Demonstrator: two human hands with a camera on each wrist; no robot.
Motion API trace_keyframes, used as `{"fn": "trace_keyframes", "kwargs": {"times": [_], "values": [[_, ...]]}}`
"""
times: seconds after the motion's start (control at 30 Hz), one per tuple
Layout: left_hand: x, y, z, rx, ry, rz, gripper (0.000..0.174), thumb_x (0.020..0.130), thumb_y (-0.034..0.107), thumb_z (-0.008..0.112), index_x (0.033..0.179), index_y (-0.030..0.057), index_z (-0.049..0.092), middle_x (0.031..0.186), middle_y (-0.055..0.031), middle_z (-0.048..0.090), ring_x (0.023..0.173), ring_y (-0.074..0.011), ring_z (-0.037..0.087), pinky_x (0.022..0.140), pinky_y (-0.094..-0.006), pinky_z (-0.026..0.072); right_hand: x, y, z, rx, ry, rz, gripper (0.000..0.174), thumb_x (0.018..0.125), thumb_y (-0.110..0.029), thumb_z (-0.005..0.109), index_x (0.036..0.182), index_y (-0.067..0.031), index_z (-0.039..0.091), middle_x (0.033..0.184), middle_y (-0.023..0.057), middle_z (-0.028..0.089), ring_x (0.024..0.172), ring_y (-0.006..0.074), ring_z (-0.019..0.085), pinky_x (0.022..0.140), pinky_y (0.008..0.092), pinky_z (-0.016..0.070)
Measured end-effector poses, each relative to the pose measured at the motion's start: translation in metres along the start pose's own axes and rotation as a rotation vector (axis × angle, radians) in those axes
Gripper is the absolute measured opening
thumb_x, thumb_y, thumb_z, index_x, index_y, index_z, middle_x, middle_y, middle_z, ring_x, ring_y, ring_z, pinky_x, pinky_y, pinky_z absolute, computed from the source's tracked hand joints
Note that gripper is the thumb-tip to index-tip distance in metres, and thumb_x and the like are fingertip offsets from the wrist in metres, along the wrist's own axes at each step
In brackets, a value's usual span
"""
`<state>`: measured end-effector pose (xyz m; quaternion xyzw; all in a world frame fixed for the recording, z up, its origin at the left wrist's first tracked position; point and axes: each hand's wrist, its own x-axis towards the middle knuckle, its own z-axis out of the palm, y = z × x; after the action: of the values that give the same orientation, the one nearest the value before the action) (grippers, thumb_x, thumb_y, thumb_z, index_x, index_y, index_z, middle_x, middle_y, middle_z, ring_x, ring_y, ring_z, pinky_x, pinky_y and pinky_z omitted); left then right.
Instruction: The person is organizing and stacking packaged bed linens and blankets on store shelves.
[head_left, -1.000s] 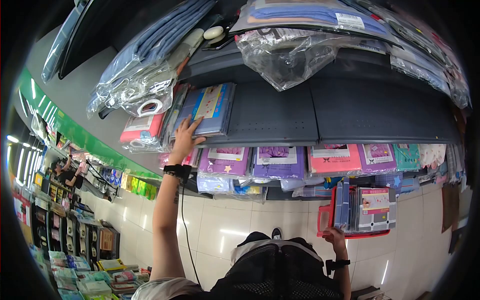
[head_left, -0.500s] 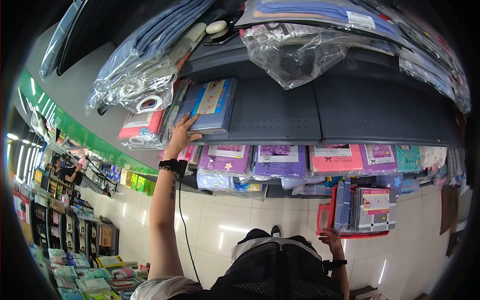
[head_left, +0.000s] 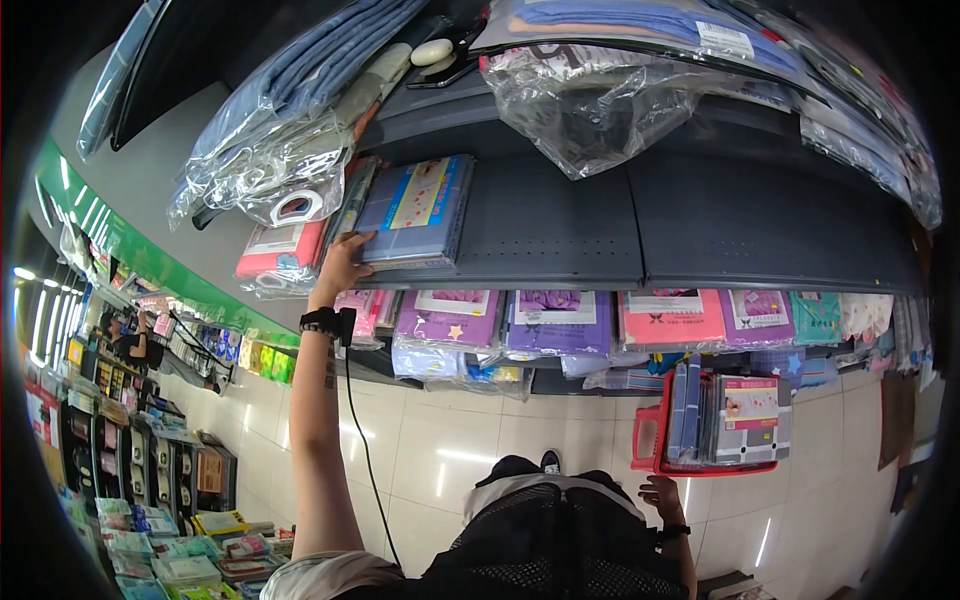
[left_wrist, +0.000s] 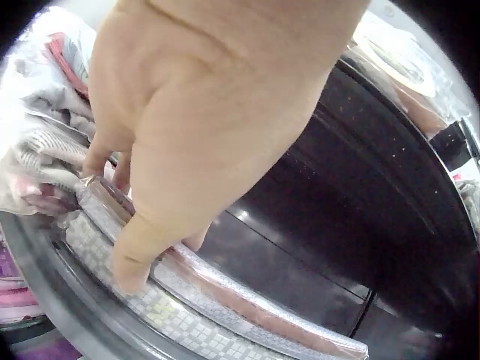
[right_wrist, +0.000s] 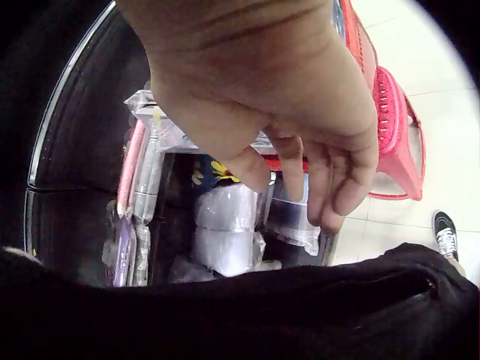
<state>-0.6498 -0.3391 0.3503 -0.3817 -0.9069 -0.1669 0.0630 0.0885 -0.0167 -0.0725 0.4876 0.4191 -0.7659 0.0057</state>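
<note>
While the left hand reaches up, its grip pinches the lower left corner of the blue bedding pack, which lies on the dark shelf. Farther right, just below the red basket, the right hand hangs, its grip loosely curled around nothing.

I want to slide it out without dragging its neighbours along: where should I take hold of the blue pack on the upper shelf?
Pinch the blue pack at its near left corner, where the left hand is, coming from in front and below. It lies flat on the shelf, with a pink pack crowding its left, so the front edge is probably the freest part.
</note>
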Motion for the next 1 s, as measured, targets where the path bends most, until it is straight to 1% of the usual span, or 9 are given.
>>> {"fn": "trace_keyframes", "kwargs": {"times": [0.23, 0.37, 0.4, 0.47, 0.5, 0.7, 0.77, 0.9, 1.0], "values": [[0.003, 0.005, -0.004, -0.018, -0.022, 0.004, 0.082, 0.058, -0.002, 0.086, 0.135, 0.0156, 0.063, 0.135, -0.0218, 0.06, 0.124, -0.0374, 0.058, 0.105, -0.0416, 0.0483, -0.001, 0.034, -0.026, 0.022, -0.002, 0.037, 0.048, 0.096, -0.039, 0.061, 0.126, -0.0013, 0.056, 0.103, 0.0243, 0.071, 0.086, 0.0337, 0.074, 0.066, 0.0351, 0.0591], [0.002, 0.012, -0.006, 0.102, 0.009, 0.157, 0.071, 0.064, 0.003, 0.082, 0.131, 0.0003, 0.06, 0.127, -0.0222, 0.065, 0.118, -0.0375, 0.062, 0.101, -0.0424, 0.049, 0.008, 0.047, -0.035, 0.069, 0.069, 0.104, 0.044, 0.098, -0.034, 0.061, 0.127, -0.0014, 0.056, 0.107, 0.0231, 0.07, 0.09, 0.0339, 0.074, 0.071, 0.0385, 0.0601], [-0.002, 0.006, 0.001, 0.045, 0.036, 0.176, 0.07, 0.065, 0.005, 0.083, 0.131, -0.002, 0.06, 0.126, -0.0235, 0.065, 0.116, -0.0376, 0.064, 0.1, -0.0433, 0.0502, 0.001, 0.064, -0.042, 0.128, 0.037, -0.151, 0.044, 0.098, -0.032, 0.061, 0.128, -0.0014, 0.056, 0.11, 0.0216, 0.07, 0.092, 0.0347, 0.073, 0.073, 0.0395, 0.06], [0.011, 0.013, 0.014, 0.139, 0.035, 0.266, 0.066, 0.07, 0.006, 0.081, 0.131, -0.0058, 0.059, 0.127, -0.0245, 0.065, 0.116, -0.0384, 0.064, 0.098, -0.044, 0.0516, -0.016, 0.062, -0.025, 0.206, 0.175, 0.018, 0.046, 0.096, -0.03, 0.061, 0.131, 0.0003, 0.055, 0.118, 0.0195, 0.068, 0.094, 0.0359, 0.072, 0.076, 0.0388, 0.0589], [0.003, -0.001, 0.017, 0.128, 0.045, 0.174, 0.07, 0.072, 0.008, 0.081, 0.136, -0.0022, 0.057, 0.126, -0.0252, 0.065, 0.117, -0.0398, 0.063, 0.1, -0.0433, 0.0508, -0.007, 0.067, -0.06, 0.181, 0.1, -0.216, 0.047, 0.096, -0.031, 0.059, 0.13, 0.0007, 0.055, 0.118, 0.0199, 0.067, 0.093, 0.0348, 0.072, 0.072, 0.0373, 0.0584], [-0.012, -0.019, 0.045, 0.27, 0.081, 0.073, 0.08, 0.081, 0.014, 0.077, 0.152, 0.0082, 0.041, 0.149, -0.0245, 0.046, 0.136, -0.0422, 0.046, 0.111, -0.0463, 0.039, -0.033, 0.001, -0.079, 0.359, 0.653, -0.333, 0.049, 0.099, -0.043, 0.054, 0.126, -0.0032, 0.049, 0.106, 0.0184, 0.068, 0.078, 0.0267, 0.071, 0.063, 0.0318, 0.0518], [-0.029, 0.022, 0.064, 0.439, 0.529, 0.072, 0.073, 0.084, 0.018, 0.075, 0.149, 0.007, 0.044, 0.152, -0.0239, 0.042, 0.137, -0.0433, 0.043, 0.112, -0.0497, 0.0367, -0.048, -0.044, -0.077, 0.423, 0.758, -0.321, 0.066, 0.092, -0.059, 0.063, 0.127, -0.0057, 0.044, 0.107, 0.0161, 0.067, 0.079, 0.0247, 0.07, 0.065, 0.0341, 0.051], [-0.073, 0.076, 0.094, 0.332, 0.731, 0.125, 0.049, 0.088, 0.017, 0.071, 0.13, -0.0009, 0.053, 0.13, -0.0257, 0.05, 0.118, -0.0468, 0.048, 0.103, -0.0559, 0.035, -0.044, -0.072, -0.07, 0.437, 0.753, -0.304, 0.072, 0.086, -0.059, 0.072, 0.127, -0.007, 0.043, 0.102, 0.0116, 0.065, 0.076, 0.0217, 0.067, 0.065, 0.0325, 0.0503], [-0.158, 0.162, 0.182, -0.038, 0.379, 0.079, 0.013, 0.085, 0.007, 0.069, 0.087, 0.001, 0.057, 0.088, -0.0175, 0.059, 0.093, -0.0382, 0.057, 0.089, -0.0497, 0.0411, -0.029, -0.087, -0.068, 0.515, 0.722, -0.332, 0.063, 0.082, -0.048, 0.081, 0.113, -0.0056, 0.046, 0.087, 0.007, 0.059, 0.064, 0.0183, 0.062, 0.054, 0.0272, 0.0469]]}}
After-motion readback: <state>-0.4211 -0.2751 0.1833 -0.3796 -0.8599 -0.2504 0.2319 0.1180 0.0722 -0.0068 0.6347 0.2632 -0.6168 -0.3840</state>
